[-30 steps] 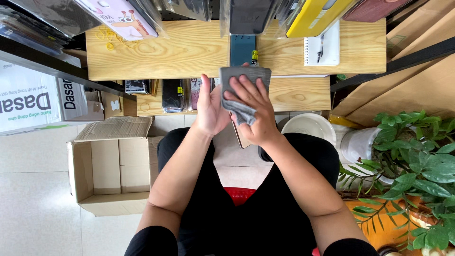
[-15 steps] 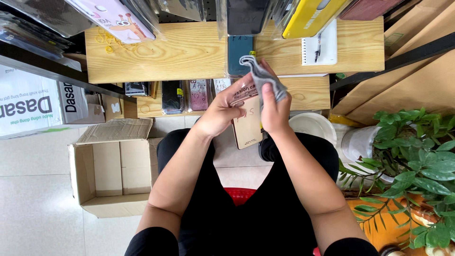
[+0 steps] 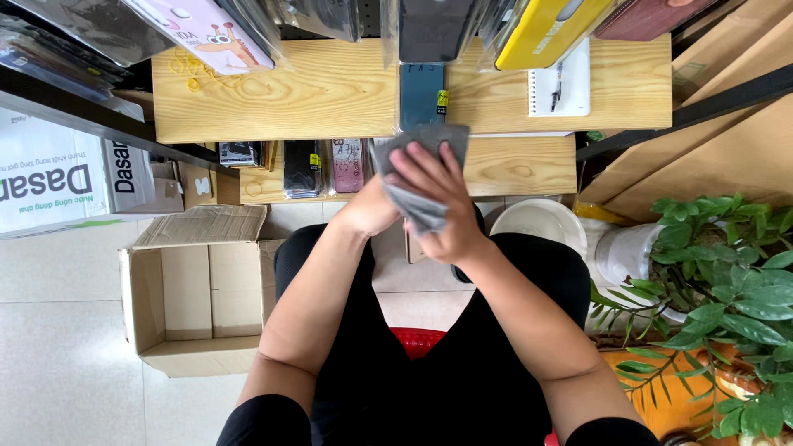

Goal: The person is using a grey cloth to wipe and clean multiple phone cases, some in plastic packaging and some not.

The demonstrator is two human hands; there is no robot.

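I sit in front of a low wooden shelf (image 3: 314, 91). My left hand (image 3: 365, 211) holds a flat grey phone-sized case (image 3: 423, 137) from below, tilted up over my lap. My right hand (image 3: 439, 194) lies across its face with fingers spread and presses a crumpled grey cloth (image 3: 415, 210) against it. Most of the case is hidden under the hand and cloth; only its top edge shows. A dark blue case (image 3: 421, 95) lies on the shelf just beyond.
An open, empty cardboard box (image 3: 190, 289) stands on the tiled floor at left. A white bucket (image 3: 537, 221) and a potted plant (image 3: 719, 272) are at right. Packaged cases (image 3: 301, 165) line the lower shelf; a notebook with a pen (image 3: 562, 83) lies on top.
Half a second ago my right hand lifted the cloth up off the case; now it is back down, pressing the cloth on the case again. The case has tipped slightly.
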